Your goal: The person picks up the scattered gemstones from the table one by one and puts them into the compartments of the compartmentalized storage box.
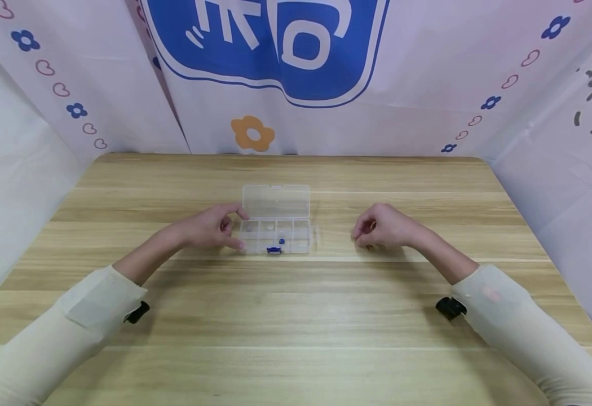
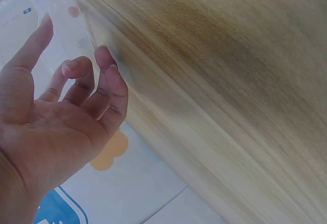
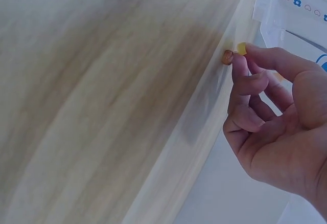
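Observation:
A clear plastic compartment box (image 1: 301, 246) lies on the table with its lid (image 1: 275, 202) raised at the back. My left hand (image 1: 212, 226) holds the box's left end, thumb at the front corner and index finger by the hinge side. Inside one compartment sits a small blue bead (image 1: 282, 241); faint pale pieces show in others. Right of the box, my right hand (image 1: 384, 226) pinches a small yellow piece (image 3: 241, 48) between thumb and index fingertip. A round brown bead (image 3: 228, 57) is just beyond those fingertips; whether it is held too is unclear.
A blue latch (image 1: 273, 250) marks the box's front edge. The wooden table (image 1: 296, 316) reaches a white cloth wall (image 1: 402, 124) with a blue sign at the back. White sheets hang on both sides.

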`<state>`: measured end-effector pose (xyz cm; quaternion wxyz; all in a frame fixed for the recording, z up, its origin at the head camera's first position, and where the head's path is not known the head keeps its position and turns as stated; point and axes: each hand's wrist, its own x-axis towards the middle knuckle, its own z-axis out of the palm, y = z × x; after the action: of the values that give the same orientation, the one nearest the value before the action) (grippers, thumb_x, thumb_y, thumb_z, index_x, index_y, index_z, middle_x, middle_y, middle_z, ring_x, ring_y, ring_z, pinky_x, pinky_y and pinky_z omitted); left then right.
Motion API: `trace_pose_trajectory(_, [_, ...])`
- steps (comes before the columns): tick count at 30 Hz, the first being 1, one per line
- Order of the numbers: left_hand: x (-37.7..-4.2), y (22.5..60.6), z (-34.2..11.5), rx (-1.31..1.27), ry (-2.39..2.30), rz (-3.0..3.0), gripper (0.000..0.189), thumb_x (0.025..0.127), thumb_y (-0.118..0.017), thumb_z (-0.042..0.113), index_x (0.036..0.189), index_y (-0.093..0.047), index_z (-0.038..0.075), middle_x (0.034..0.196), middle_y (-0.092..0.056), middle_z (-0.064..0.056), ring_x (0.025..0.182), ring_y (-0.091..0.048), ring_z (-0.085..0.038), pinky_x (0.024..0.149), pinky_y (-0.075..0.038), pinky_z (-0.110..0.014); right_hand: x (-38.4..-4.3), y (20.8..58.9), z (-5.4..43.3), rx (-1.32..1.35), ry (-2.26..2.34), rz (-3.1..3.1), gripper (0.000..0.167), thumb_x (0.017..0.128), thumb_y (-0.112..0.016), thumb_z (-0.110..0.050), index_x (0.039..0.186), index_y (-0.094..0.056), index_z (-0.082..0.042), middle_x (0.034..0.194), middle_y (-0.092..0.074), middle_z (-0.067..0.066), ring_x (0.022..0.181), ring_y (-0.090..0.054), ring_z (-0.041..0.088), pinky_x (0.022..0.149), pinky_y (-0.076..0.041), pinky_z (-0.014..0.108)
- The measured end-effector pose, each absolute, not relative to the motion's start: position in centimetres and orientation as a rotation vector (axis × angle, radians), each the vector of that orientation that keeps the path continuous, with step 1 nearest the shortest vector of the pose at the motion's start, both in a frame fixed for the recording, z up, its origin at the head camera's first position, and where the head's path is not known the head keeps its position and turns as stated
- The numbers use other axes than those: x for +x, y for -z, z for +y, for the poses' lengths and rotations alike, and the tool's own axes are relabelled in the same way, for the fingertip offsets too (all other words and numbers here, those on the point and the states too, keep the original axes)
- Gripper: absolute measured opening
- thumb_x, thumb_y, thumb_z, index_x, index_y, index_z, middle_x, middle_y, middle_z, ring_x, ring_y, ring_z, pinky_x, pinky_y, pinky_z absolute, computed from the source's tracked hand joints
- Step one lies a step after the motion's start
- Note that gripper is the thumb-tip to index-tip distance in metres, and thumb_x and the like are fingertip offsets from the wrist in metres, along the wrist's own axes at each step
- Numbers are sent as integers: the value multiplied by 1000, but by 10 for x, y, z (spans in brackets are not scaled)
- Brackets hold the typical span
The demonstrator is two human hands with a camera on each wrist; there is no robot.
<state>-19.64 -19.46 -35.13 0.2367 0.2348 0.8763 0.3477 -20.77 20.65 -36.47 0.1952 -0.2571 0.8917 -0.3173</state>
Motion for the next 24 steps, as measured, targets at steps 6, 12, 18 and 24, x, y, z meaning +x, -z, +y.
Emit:
trace_pose_trajectory(6, [-196, 351, -195, 634, -964, 2392, 56, 90, -81, 10, 134, -49, -6, 68, -48, -1, 61, -43, -14, 57, -39, -26, -208, 364, 205, -690, 933, 2491, 7, 90, -72, 2, 94, -78, 0, 89, -74, 6, 83, -64, 16, 76, -54, 29])
trace_pose_trajectory(12, [-195, 351, -194, 624, -968, 2388, 56, 90, -81, 10, 133, -49, -6, 67, -48, -1, 61, -43, -13, 57, -39, -25, -208, 365, 204, -688, 956, 2480, 10, 93, -69, 1, 99, -77, 3, 94, -75, 9, 81, -65, 18, 73, -54, 30])
trace_pose_trajectory(18, [-194, 349, -193, 626, -976, 2383, 57, 91, -80, 10, 135, -49, -7, 67, -47, 0, 60, -42, -14, 56, -38, -26, -209, 365, 201, -686, 943, 2500, 11, 95, -69, 0, 101, -78, 2, 98, -76, 11, 83, -66, 18, 75, -54, 30])
trace_pose_trajectory(24, [-193, 348, -192, 627, -969, 2391, 58, 91, -81, 12, 135, -49, -6, 67, -46, 0, 61, -42, -14, 56, -37, -26, -210, 363, 196, -667, 965, 2498, 11, 97, -69, -1, 102, -78, 1, 101, -76, 11, 75, -66, 17, 71, -54, 30])
